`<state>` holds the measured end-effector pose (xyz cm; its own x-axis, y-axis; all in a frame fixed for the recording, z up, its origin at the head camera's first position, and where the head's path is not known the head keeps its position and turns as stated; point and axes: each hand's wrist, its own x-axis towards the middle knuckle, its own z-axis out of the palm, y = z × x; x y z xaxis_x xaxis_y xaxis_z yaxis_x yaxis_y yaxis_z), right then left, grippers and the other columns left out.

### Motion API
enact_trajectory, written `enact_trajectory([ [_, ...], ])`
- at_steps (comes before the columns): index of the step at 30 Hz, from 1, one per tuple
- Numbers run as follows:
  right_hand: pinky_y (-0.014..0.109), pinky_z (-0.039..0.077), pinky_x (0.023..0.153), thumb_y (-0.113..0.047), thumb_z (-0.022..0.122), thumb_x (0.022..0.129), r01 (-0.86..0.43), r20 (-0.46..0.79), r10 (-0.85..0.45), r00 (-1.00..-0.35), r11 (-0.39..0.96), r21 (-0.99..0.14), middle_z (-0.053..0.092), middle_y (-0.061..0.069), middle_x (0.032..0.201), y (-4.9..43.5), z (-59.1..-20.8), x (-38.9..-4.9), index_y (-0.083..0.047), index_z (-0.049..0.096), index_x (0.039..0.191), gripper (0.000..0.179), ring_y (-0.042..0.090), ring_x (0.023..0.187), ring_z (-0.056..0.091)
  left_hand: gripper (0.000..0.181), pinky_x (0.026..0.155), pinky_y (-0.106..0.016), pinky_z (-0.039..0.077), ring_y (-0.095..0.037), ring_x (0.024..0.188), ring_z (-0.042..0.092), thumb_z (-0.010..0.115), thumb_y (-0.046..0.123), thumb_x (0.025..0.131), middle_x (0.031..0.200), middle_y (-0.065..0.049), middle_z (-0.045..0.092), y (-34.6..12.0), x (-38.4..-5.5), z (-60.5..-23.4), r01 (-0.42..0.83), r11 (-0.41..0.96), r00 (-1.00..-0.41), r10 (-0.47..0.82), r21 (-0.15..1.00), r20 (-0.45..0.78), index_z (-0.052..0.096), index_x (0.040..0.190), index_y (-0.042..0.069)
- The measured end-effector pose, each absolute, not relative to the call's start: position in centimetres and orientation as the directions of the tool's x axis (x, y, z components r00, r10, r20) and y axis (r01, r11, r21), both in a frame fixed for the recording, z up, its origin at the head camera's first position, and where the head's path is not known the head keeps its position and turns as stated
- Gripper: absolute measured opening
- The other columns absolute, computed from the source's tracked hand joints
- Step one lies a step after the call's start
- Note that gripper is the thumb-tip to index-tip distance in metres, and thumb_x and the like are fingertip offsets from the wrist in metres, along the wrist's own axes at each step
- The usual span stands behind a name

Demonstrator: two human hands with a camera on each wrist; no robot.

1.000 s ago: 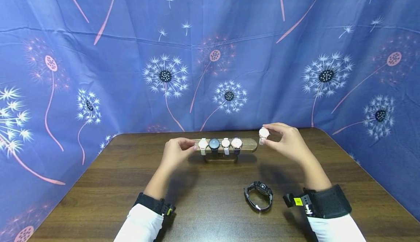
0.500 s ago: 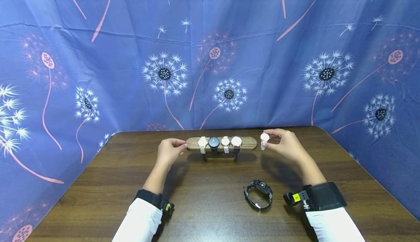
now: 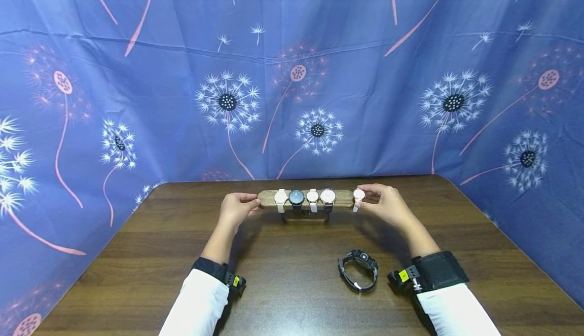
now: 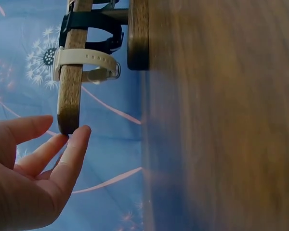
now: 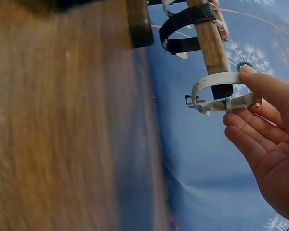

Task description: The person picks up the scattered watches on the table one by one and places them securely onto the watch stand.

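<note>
A wooden watch stand (image 3: 343,199) stands at the back of the table and bears several watches. My left hand (image 3: 232,211) is at the bar's left end. In the left wrist view its fingers (image 4: 70,156) are spread around that end, and a fingertip touches or nearly touches it. With my right hand (image 3: 386,205) I pinch a white-strapped wristwatch (image 3: 359,195) between thumb and fingers. Its buckled strap (image 5: 216,79) loops around the bar's right end in the right wrist view. Along the bar sit a cream-strapped watch (image 3: 281,197), a dark-faced watch (image 3: 296,197) and others.
A black chunky wristwatch (image 3: 358,271) lies on the wooden table (image 3: 292,285), in front and to the right of the stand. Behind the table hangs a blue dandelion-patterned cloth (image 3: 365,98). The stand's base (image 3: 305,217) rests below the bar.
My right hand has moved the white watch left and down, from beside the stand onto the bar's right end. My left hand shifted left to the bar's left end, exposing more of it.
</note>
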<state>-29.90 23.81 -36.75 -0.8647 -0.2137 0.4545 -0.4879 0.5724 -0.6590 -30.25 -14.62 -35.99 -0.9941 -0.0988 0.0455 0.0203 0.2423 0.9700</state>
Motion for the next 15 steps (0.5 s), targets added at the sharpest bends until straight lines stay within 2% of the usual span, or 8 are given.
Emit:
enact_trajectory([
  [5, 0.041, 0.056, 0.084, -0.005, 0.08, 0.078, -0.507, 0.477, -0.219, -0.851, 0.578, -0.639, 0.069, 0.024, 0.104, 23.66, -37.06, -30.28, 0.011, 0.065, 0.114, 0.042, 0.036, 0.093, 0.068, 0.021, 0.08, -0.041, 0.056, -0.037, 0.09, 0.07, 0.069, 0.0, 0.088, 0.101, -0.025, 0.068, -14.17, -30.5, -36.13, 0.013, 0.177, -0.989, -0.142, 0.984, 0.039, 0.068, 0.104, -0.013],
  [15, 0.046, 0.055, 0.085, -0.009, 0.082, 0.077, -0.487, 0.445, -0.226, -0.867, 0.58, -0.653, 0.068, 0.024, 0.108, 23.41, -37.3, -30.4, 0.009, 0.065, 0.116, 0.046, 0.038, 0.097, 0.067, 0.025, 0.079, -0.041, 0.057, -0.036, 0.085, 0.07, 0.07, -0.005, 0.086, 0.111, -0.029, 0.065, -13.73, -30.69, -36.63, 0.005, 0.121, -0.984, -0.174, 0.993, 0.026, 0.067, 0.11, -0.011],
])
